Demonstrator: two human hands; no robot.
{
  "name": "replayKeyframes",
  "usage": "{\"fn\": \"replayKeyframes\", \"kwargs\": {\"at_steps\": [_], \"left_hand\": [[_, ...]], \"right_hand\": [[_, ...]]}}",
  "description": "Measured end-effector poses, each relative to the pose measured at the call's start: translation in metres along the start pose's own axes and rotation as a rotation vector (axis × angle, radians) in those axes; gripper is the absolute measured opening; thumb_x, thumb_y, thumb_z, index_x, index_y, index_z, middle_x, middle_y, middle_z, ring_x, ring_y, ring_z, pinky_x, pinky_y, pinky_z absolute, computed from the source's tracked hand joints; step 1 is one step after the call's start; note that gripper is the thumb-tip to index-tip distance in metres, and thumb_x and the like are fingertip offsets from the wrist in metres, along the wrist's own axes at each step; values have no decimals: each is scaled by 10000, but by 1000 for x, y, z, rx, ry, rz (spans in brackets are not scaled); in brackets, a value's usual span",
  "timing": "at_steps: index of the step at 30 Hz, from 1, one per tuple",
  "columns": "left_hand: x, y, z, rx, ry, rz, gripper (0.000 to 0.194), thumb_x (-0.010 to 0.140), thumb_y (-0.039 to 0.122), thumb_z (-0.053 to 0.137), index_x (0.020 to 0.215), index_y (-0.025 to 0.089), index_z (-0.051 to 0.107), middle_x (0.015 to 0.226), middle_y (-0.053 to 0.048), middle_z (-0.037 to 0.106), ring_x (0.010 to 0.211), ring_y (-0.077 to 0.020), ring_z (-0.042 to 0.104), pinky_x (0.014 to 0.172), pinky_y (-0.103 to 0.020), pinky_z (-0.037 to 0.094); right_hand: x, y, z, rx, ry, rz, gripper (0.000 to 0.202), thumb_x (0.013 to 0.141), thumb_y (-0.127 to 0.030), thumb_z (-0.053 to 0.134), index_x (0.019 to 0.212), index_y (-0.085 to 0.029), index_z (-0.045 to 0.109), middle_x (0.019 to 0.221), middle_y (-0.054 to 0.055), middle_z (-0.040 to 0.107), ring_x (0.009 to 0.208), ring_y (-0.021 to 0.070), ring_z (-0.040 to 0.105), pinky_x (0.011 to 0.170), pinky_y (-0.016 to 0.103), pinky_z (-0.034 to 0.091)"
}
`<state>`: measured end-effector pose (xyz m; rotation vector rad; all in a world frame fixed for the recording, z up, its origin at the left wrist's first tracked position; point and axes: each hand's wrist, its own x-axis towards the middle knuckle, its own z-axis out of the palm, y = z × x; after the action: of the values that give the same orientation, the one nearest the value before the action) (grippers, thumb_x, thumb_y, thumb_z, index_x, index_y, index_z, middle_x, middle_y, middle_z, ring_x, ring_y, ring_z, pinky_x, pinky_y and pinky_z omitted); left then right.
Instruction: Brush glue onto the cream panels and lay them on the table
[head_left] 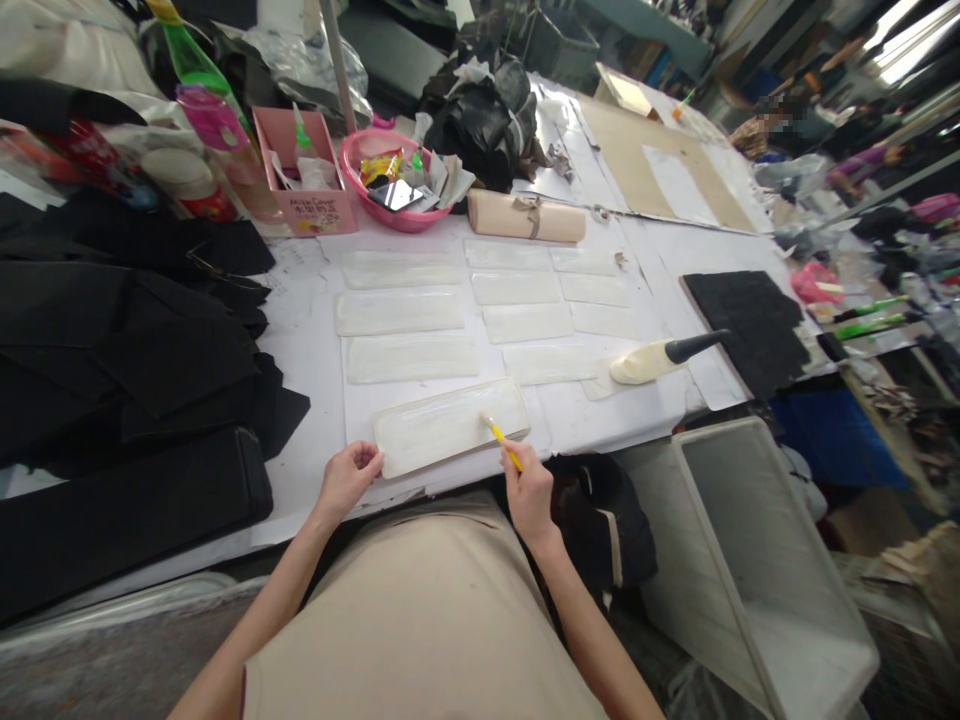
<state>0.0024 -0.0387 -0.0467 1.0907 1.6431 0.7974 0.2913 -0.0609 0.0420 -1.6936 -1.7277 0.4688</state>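
A pale, rectangular white panel (427, 430) lies slightly tilted near the table's front edge. At its left end, my left hand (351, 482) pinches the near corner between thumb and fingers. My right hand (531, 492) is closed round a small brush (495, 430) with a yellow handle, and the bristles rest on the panel's right part. Beyond it, several similar whitish panels (405, 312) lie flat in rows. A cream bottle (637, 365) with a dark nozzle lies on its side to the right of them.
Black sheets (112, 330) are heaped on the left. At the back stand a pink box (319, 210), a pink basin (405, 215) and a tied beige roll (510, 217). A black slab (750, 325) lies right; a grey bin (720, 540) stands below the table edge. A person sits far right.
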Motion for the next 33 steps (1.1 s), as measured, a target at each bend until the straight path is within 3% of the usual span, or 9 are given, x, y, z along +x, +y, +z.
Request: {"fn": "replayKeyframes", "kwargs": {"at_steps": [3,5,9,12,17,21,25,30,33], "left_hand": [[0,1,0,5,0,-8,262,696,450,620,702,191,581,558,5,627,518,-150,569,519,-254,446],[0,3,0,-4,-1,-14,281,696,469,624,703,191,581,560,3,628,523,-153,575,517,-256,450],[-2,6,0,-30,-1,-28,312,685,498,633,699,190,582,555,3,623,519,-154,572,506,-258,450],[-2,8,0,-30,-6,-25,317,686,502,629,703,189,581,547,4,617,515,-152,564,502,-257,449],[-2,8,1,-17,7,-27,319,690,502,622,713,186,584,546,3,616,510,-151,559,491,-256,447],[-2,7,1,-30,17,-24,320,693,501,621,710,184,583,548,0,620,509,-151,563,485,-254,448],[-3,7,0,-33,-1,-17,326,690,507,628,701,184,580,543,0,618,509,-151,563,488,-256,452],[-4,10,-2,-34,-22,-32,345,694,526,628,706,185,579,546,1,615,514,-152,564,492,-257,450],[-4,11,-3,-37,-26,-31,360,688,544,633,704,188,581,548,4,616,520,-154,570,498,-257,448]], "right_hand": [[-7,-21,12,58,-189,-126,264,991,-298,421,1057,-193,653,898,85,689,808,187,675,749,294,519],[-8,-32,19,171,-251,-117,250,987,-288,430,1083,-203,644,921,73,687,786,173,679,730,280,526],[1,-45,30,375,-229,-12,227,974,-321,461,1064,-216,641,932,44,676,718,146,683,707,262,532],[9,-53,44,477,-286,20,230,964,-354,482,1052,-219,646,926,29,682,710,140,689,720,255,528],[15,-45,64,571,-291,122,232,947,-385,512,1029,-217,650,852,7,695,688,145,695,669,244,525],[20,-27,52,434,-109,201,251,957,-387,493,1019,-202,650,762,10,684,683,165,684,683,268,526],[23,-22,33,203,13,99,263,980,-361,443,1043,-203,643,942,68,696,808,185,682,746,287,517],[15,-25,26,50,-92,-98,270,993,-312,419,1047,-193,656,911,82,682,811,189,671,732,284,508],[15,-16,18,160,-112,-26,238,987,-317,440,1060,-209,639,915,50,674,715,151,671,680,253,511]]}}
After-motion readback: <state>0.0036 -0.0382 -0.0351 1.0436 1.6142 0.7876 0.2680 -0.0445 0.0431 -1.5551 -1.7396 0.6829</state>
